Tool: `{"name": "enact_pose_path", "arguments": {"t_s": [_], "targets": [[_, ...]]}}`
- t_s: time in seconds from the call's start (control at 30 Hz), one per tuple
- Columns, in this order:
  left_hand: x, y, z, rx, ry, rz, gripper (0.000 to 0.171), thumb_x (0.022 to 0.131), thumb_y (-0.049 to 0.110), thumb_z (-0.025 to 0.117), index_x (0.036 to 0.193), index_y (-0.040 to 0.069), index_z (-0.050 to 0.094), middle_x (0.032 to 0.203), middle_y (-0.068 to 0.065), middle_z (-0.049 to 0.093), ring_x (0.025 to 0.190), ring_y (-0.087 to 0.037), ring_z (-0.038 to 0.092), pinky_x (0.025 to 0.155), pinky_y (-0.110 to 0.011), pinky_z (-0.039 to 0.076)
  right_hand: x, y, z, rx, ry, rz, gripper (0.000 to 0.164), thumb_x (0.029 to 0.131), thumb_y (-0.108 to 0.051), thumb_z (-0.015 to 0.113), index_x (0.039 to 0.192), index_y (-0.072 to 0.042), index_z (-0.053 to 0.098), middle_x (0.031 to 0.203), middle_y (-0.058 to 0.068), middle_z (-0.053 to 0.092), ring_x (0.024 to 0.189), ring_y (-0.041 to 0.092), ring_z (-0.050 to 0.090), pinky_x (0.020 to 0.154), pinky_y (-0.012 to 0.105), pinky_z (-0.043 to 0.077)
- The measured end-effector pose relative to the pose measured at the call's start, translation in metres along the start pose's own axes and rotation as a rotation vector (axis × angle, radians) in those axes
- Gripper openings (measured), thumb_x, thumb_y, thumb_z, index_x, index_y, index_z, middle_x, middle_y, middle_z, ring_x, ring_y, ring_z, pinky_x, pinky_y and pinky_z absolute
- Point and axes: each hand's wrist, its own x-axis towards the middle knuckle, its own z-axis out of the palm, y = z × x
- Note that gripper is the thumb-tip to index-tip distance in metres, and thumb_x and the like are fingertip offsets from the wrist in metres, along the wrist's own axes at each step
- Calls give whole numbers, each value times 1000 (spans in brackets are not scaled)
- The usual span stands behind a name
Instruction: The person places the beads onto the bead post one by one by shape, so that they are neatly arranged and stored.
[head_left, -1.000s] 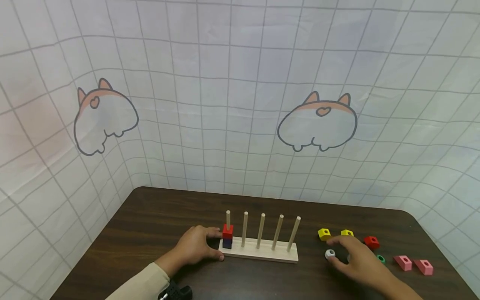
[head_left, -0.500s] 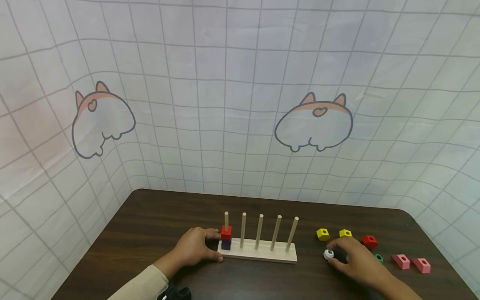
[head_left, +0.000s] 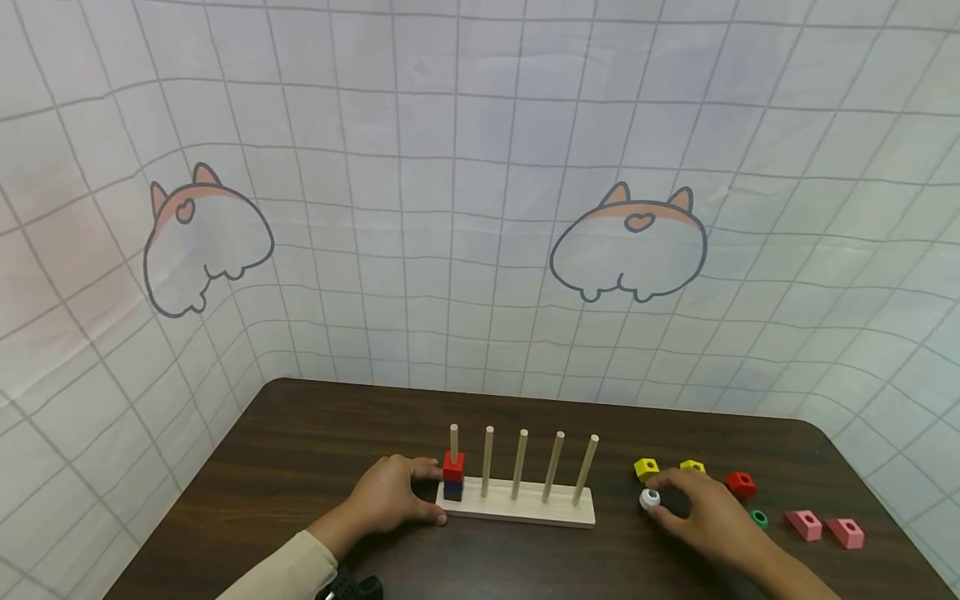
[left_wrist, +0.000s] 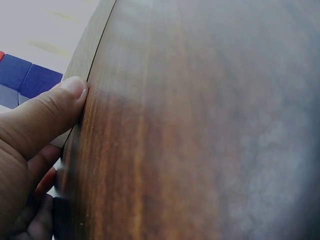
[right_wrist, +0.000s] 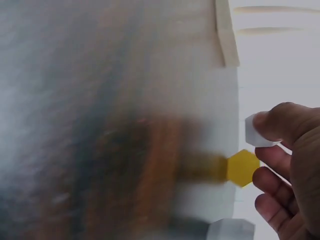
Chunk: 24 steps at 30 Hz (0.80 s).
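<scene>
The left hand [head_left: 388, 493] grips the left end of a pale wooden peg board [head_left: 517, 510], its thumb against the front edge in the left wrist view. On the leftmost peg a red block [head_left: 453, 465] sits over dark blue blocks [head_left: 453, 489]; the left wrist view shows more than one blue block [left_wrist: 42, 80]. Beyond the board's right end, the right hand [head_left: 708, 517] pinches a small white bead [head_left: 649, 499] with a hole. Its thumb lies on that bead [right_wrist: 257, 134] in the right wrist view, where the bead is off the table.
Around the right hand lie two yellow blocks [head_left: 647, 469], a red block [head_left: 741, 484], a green ring-shaped piece [head_left: 759, 518] and two pink blocks [head_left: 846, 532]. Another white piece [right_wrist: 232, 230] stands low in the right wrist view. A gridded curtain [head_left: 420, 250] hangs behind the dark table [head_left: 337, 433].
The right hand has closed its thumb and finger on the white bead and raised it slightly, up and to the left. The left hand stays at the peg board.
</scene>
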Motion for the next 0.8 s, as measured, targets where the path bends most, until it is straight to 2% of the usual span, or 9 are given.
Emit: {"name": "enact_pose_path", "arguments": {"t_s": [0.2,0.33,0.57,0.8], "targets": [[1,1,0,0,0,-7,56,67,43,96,115,19,80,131,-11,68,125,-40,60,102,-58,47,10,-10,-10,47,57,19,32,79,-13,89,105,-19,72,102,-11,70,94,17,68,80,44,58],[2,2,1,0,-2,-14,56,67,43,95,115,19,80,131,-11,68,125,-40,59,102,-58,47,17,-17,-20,110,71,5,32,81,-13,88,107,-19,70,99,-15,69,88,16,68,77,42,58],[2,1,1,-1,-3,-16,56,67,43,96,115,19,80,131,-11,68,126,-40,59,102,-58,47,28,-28,-34,167,91,-20,31,84,-15,86,107,-24,67,94,-22,68,85,3,66,75,37,58],[2,1,1,-4,-3,-18,56,67,43,96,115,18,80,131,-10,68,126,-40,59,102,-58,47,41,-42,-45,274,72,-59,33,85,-6,84,110,-20,68,98,-16,70,89,5,69,76,33,59]]}}
